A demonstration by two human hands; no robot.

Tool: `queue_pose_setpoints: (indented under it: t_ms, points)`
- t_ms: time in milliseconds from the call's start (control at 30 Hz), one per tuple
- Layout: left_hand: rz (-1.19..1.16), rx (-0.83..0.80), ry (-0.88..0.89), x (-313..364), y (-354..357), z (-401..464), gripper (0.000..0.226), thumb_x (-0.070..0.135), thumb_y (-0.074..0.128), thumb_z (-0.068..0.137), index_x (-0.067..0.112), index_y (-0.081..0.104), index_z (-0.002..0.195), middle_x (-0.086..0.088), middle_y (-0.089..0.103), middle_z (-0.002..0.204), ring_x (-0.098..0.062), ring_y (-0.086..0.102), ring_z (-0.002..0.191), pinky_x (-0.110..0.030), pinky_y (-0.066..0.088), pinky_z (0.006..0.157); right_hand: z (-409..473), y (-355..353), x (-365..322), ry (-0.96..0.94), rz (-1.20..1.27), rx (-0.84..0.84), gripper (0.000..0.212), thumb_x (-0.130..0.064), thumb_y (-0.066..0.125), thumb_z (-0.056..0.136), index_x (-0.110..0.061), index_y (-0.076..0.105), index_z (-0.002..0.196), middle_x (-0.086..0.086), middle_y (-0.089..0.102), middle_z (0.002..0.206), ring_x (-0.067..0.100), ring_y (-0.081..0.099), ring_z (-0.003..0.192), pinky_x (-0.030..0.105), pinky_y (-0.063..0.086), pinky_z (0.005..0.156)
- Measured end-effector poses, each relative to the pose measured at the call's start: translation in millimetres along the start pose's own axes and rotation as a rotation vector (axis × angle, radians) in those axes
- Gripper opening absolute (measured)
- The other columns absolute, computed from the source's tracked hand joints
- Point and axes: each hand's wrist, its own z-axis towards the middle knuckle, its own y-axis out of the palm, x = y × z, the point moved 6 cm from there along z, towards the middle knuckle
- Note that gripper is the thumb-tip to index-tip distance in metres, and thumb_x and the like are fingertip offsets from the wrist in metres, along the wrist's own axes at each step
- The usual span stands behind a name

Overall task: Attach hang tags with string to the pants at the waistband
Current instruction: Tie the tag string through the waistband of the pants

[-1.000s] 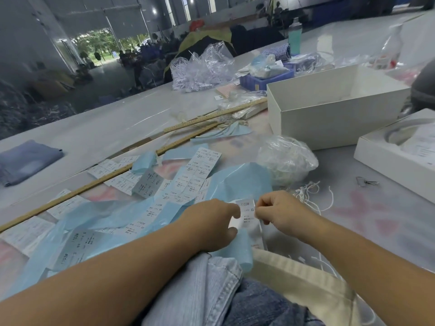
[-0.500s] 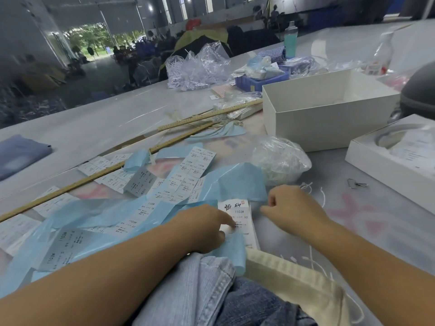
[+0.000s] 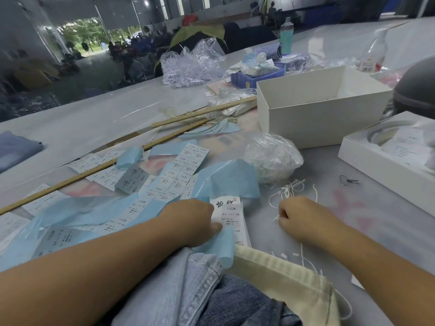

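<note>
The left hand [image 3: 195, 220] lies knuckles up on the surface [image 3: 353, 231], its fingers curled down onto the left edge of a white hang tag [image 3: 229, 212] printed 1103# XS, pressing it flat; whether the thumb grips under the tag cannot be told. The right hand [image 3: 303, 217] rests just to the right of the tag, apart from it, with its fingers curled in and a thin white string [image 3: 275, 217] running out of the fist toward a loose tangle of white strings [image 3: 292, 187] just beyond it.

The tag lies partly over a blue backing strip [image 3: 223, 248] that curls up at its near end. Directly below the hands, at the near edge, lie the pants [image 3: 188, 285], light and darker denim bunched together, with a cream cloth [image 3: 289, 281] beside them on the right.

To the left of the tag, sheets of printed white labels [image 3: 186, 165] and more blue backing paper [image 3: 230, 177] spread over the surface. Behind the strings sits a clear plastic bag of string [image 3: 273, 158]. Two long wooden rulers [image 3: 94, 170] run diagonally across the far left. An open white box [image 3: 315, 102] stands beyond the bag, and a second white box [image 3: 386, 156] lies at the right edge, with a small metal clip [image 3: 348, 180] near it.
</note>
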Motion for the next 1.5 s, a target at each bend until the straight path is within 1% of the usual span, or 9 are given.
queue_pose_setpoints:
  t_ms: [133,267,367,500,633,900,1200,1400,1500]
  points:
    - [0.025,-0.056,-0.079,0,-1,12,0.047,0.066,0.038,0.093,0.024,0.042,0.072,0.008,0.047,0.073,-0.011,0.047,0.068,-0.031,0.038,0.066,-3,-6,0,-0.082,0.155,0.074,0.018,-0.021,0.048,0.091,-0.021,0.047,0.073,-0.006,0.054,0.081,0.015,0.05,0.075,0.027,0.037,0.06]
    - [-0.146,-0.079,-0.177,4,11,23,0.058,0.083,0.047,0.076,0.026,0.043,0.068,0.01,0.049,0.072,-0.008,0.047,0.066,-0.03,0.035,0.06,-10,-21,-6,-0.199,0.424,0.206,0.02,-0.014,0.056,0.089,-0.016,0.05,0.07,-0.003,0.055,0.07,0.013,0.048,0.065,0.022,0.036,0.058]
    - [-0.303,-0.061,-0.213,-2,14,27,0.054,0.079,0.06,0.072,0.027,0.045,0.068,0.011,0.049,0.071,-0.007,0.047,0.066,-0.027,0.032,0.056,-13,-29,-5,-0.179,0.702,0.272,0.019,-0.015,0.06,0.091,-0.014,0.055,0.073,-0.003,0.061,0.065,0.01,0.052,0.059,0.02,0.041,0.057]
    - [-0.404,-0.072,-0.215,-7,16,28,0.049,0.066,0.069,0.076,0.022,0.05,0.066,0.008,0.054,0.062,-0.006,0.05,0.055,-0.023,0.034,0.048,-14,-24,-22,-0.197,0.93,0.163,0.016,-0.01,0.051,0.098,-0.014,0.054,0.083,0.001,0.07,0.07,0.012,0.064,0.06,0.023,0.05,0.06]
    - [-0.368,-0.007,-0.18,-4,10,23,0.05,0.063,0.068,0.078,0.022,0.044,0.064,0.007,0.047,0.062,-0.007,0.043,0.056,-0.025,0.028,0.048,-7,-12,-42,-0.18,0.761,0.104,0.02,-0.016,0.053,0.096,-0.023,0.052,0.077,-0.012,0.056,0.055,0.003,0.046,0.049,0.022,0.037,0.052]
    - [-0.292,0.089,-0.125,5,0,18,0.049,0.061,0.068,0.079,0.023,0.042,0.063,0.006,0.046,0.065,-0.01,0.042,0.059,-0.027,0.031,0.051,7,11,-57,-0.029,0.464,-0.07,0.023,-0.028,0.065,0.082,-0.02,0.056,0.063,-0.008,0.058,0.065,0.007,0.051,0.058,0.025,0.034,0.051]
    - [-0.915,0.022,-0.23,0,6,18,0.022,0.017,0.069,0.085,0.011,0.055,0.068,-0.004,0.054,0.059,-0.012,0.049,0.045,-0.014,0.035,0.039,8,13,-53,0.02,0.545,-0.049,0.012,-0.025,0.068,0.078,-0.017,0.062,0.071,-0.006,0.063,0.074,0.01,0.056,0.064,0.026,0.04,0.053]
    - [-1.31,0.041,-0.337,-13,-4,14,0.015,-0.004,0.055,0.086,0.008,0.063,0.092,-0.022,0.069,0.101,-0.033,0.064,0.086,-0.038,0.052,0.079,7,7,-57,0.018,0.631,-0.062,0.022,-0.034,0.069,0.083,-0.014,0.065,0.076,-0.008,0.061,0.067,0.008,0.052,0.057,0.023,0.038,0.051]
    - [-1.409,0.059,-0.377,-18,-8,11,0.015,0.0,0.059,0.088,0.0,0.069,0.099,-0.024,0.071,0.102,-0.04,0.068,0.097,-0.049,0.053,0.095,6,1,-59,0.002,0.715,-0.047,0.026,-0.04,0.066,0.086,-0.016,0.065,0.076,-0.01,0.058,0.059,0.006,0.048,0.05,0.023,0.038,0.052]
